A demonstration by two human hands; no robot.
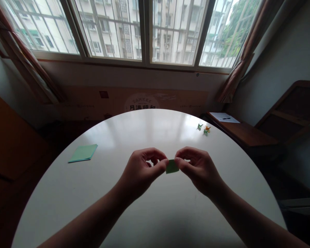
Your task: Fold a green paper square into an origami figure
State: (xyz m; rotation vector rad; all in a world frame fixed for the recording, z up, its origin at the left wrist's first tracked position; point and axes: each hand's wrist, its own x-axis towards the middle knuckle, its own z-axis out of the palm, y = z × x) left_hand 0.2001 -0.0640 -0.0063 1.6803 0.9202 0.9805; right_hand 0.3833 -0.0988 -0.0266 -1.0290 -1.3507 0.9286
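Note:
A small green piece of paper point(172, 166) is held up over the white round table point(113, 137). My left hand point(147, 167) pinches its left edge between thumb and forefinger. At the upper right corner, my right hand point(195, 167) grips the same paper in a like pinch. Both hands are closed, with the other fingers curled behind and partly hidden. Whether the paper is folded in layers I cannot tell.
To the left lies a stack of light green paper sheets point(83, 153). Several small folded paper figures, green ones point(205, 132) and an orange one point(208, 128), stand at the far right. Beyond the table's edge, a wooden side table point(237, 132) bears a white sheet and a pen point(226, 119).

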